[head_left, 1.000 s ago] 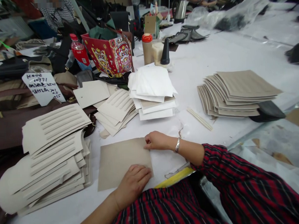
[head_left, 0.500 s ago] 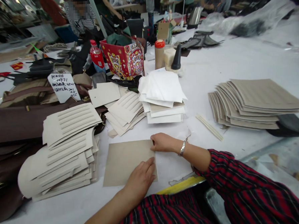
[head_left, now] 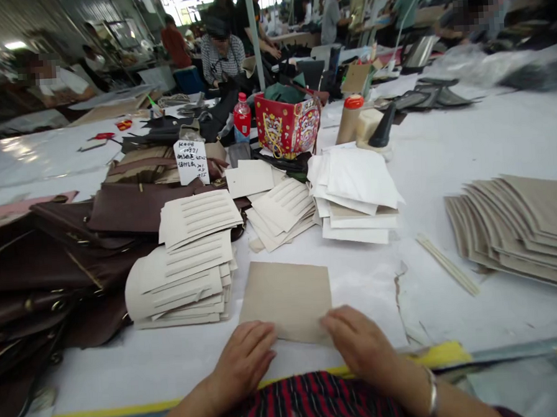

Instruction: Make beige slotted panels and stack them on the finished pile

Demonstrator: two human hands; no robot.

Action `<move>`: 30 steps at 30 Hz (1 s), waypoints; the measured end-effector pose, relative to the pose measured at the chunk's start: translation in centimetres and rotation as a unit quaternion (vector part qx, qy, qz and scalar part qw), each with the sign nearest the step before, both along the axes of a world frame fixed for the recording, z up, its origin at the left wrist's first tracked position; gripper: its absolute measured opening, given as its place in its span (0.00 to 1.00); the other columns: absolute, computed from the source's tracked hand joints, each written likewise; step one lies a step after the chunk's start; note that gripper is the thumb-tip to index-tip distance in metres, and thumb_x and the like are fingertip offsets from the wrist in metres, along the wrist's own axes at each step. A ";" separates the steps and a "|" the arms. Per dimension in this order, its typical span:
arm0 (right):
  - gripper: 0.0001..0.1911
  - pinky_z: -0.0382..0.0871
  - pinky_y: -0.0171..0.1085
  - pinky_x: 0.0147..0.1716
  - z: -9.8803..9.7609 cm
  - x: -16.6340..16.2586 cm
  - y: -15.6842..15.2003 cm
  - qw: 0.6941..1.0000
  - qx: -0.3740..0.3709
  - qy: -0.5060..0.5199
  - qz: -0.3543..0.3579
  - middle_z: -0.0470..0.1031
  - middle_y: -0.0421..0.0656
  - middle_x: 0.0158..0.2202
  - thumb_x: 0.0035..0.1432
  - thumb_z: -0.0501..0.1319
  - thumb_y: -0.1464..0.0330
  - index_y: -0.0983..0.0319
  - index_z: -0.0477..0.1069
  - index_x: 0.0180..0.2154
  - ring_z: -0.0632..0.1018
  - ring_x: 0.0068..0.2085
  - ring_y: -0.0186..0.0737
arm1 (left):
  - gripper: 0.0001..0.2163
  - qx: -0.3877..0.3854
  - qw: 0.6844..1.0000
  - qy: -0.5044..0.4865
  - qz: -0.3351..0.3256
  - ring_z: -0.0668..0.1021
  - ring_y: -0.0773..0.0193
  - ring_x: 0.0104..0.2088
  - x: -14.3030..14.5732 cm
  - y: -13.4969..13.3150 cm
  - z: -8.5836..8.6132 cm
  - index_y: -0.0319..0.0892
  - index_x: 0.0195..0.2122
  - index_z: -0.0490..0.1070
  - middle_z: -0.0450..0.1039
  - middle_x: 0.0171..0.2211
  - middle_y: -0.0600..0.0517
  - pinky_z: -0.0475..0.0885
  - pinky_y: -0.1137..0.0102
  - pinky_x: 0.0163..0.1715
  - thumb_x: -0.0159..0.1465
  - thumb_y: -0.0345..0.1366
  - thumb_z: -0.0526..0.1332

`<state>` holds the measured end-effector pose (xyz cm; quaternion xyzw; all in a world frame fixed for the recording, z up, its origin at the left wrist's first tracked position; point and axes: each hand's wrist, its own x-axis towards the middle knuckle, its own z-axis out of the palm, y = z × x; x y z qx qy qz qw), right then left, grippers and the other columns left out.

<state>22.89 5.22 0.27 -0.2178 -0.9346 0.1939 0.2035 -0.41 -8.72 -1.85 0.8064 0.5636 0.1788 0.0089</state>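
A flat beige rectangular sheet lies on the white-covered table in front of me; its material is hard to tell. My left hand rests at the sheet's near left corner, covering it, fingers stretched forward and thumb a little apart. At the near right edge, my right hand has its fingertips drawn together over the sheet's border; its thumb is hidden and the fingers are slightly blurred. Left of the sheet stands a pile of cream panels with raised strips. Smaller cream pieces lie behind it.
White sheets are stacked behind right. Thin pale sticks and a beige panel stack lie on the right. Dark brown bags fill the left. Farther back are a red patterned box, a bottle and several people.
My right hand has come from the sheet's far right corner to its near right edge. My left hand has moved off its right side to the near left corner. The view has turned left and up.
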 end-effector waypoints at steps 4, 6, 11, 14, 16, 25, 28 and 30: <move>0.15 0.64 0.39 0.38 -2.0 -0.2 -4.2 0.995 0.002 -0.083 0.050 0.70 0.46 0.38 0.56 0.51 0.76 0.61 0.66 0.45 0.68 0.38 0.39 | 0.15 0.000 0.999 0.052 0.010 0.70 0.59 0.46 -2.5 -2.2 -1.7 0.42 0.50 0.65 0.69 0.46 0.46 0.67 0.63 0.45 0.61 0.35 0.54; 0.14 0.64 0.40 0.38 -2.0 -0.3 -4.4 0.994 -0.004 -0.105 0.009 0.70 0.45 0.37 0.55 0.52 0.75 0.61 0.67 0.44 0.68 0.38 0.39 | 0.15 0.016 0.998 0.058 0.002 0.71 0.59 0.44 -2.6 -1.9 -2.1 0.43 0.49 0.65 0.70 0.45 0.47 0.68 0.63 0.44 0.61 0.36 0.54; 0.14 0.66 0.42 0.41 -0.2 -1.4 -3.3 0.993 -0.006 -0.051 -0.110 0.69 0.46 0.38 0.57 0.49 0.74 0.61 0.66 0.45 0.69 0.40 0.39 | 0.14 0.058 0.998 0.006 0.016 0.72 0.60 0.44 -1.5 1.8 -1.3 0.42 0.48 0.65 0.70 0.45 0.46 0.68 0.65 0.43 0.62 0.38 0.53; 0.21 0.64 0.45 0.48 -1.1 -3.7 -2.1 0.983 0.050 -0.019 -0.176 0.64 0.52 0.50 0.58 0.48 0.73 0.65 0.57 0.54 0.65 0.52 0.43 | 0.21 0.064 0.998 0.006 0.024 0.63 0.55 0.55 0.6 5.6 -0.9 0.37 0.56 0.56 0.61 0.54 0.42 0.60 0.59 0.52 0.62 0.38 0.50; 0.24 0.61 0.47 0.51 -2.8 -5.2 -1.2 0.975 0.085 -0.032 -0.203 0.60 0.54 0.55 0.58 0.46 0.73 0.68 0.53 0.56 0.59 0.57 0.44 | 0.22 0.038 0.999 0.026 0.017 0.58 0.55 0.58 1.9 7.9 -1.2 0.36 0.58 0.53 0.57 0.57 0.44 0.56 0.57 0.55 0.63 0.38 0.48; 0.32 0.51 0.52 0.54 -5.1 -5.4 0.7 0.955 0.096 -0.133 -0.247 0.53 0.57 0.59 0.57 0.51 0.58 0.71 0.52 0.57 0.53 0.60 0.51 | 0.26 -0.034 0.984 0.034 0.169 0.57 0.56 0.59 -1.2 9.1 -2.7 0.38 0.58 0.52 0.55 0.58 0.44 0.51 0.56 0.56 0.62 0.45 0.48; 0.29 0.50 0.54 0.54 -3.8 -5.0 0.6 0.955 0.076 -0.129 -0.256 0.56 0.56 0.57 0.58 0.50 0.59 0.70 0.54 0.56 0.56 0.58 0.51 | 0.24 -0.027 0.977 0.024 0.212 0.60 0.53 0.57 -2.3 8.4 -2.3 0.38 0.57 0.55 0.59 0.56 0.42 0.51 0.53 0.55 0.62 0.44 0.49; 0.25 0.50 0.54 0.54 -3.0 -4.5 0.0 0.958 0.069 -0.109 -0.257 0.60 0.56 0.55 0.59 0.50 0.63 0.70 0.57 0.54 0.58 0.57 0.50 | 0.21 -0.003 0.977 0.015 0.212 0.61 0.51 0.56 -2.2 7.2 -2.1 0.38 0.55 0.58 0.61 0.55 0.41 0.51 0.51 0.54 0.62 0.41 0.49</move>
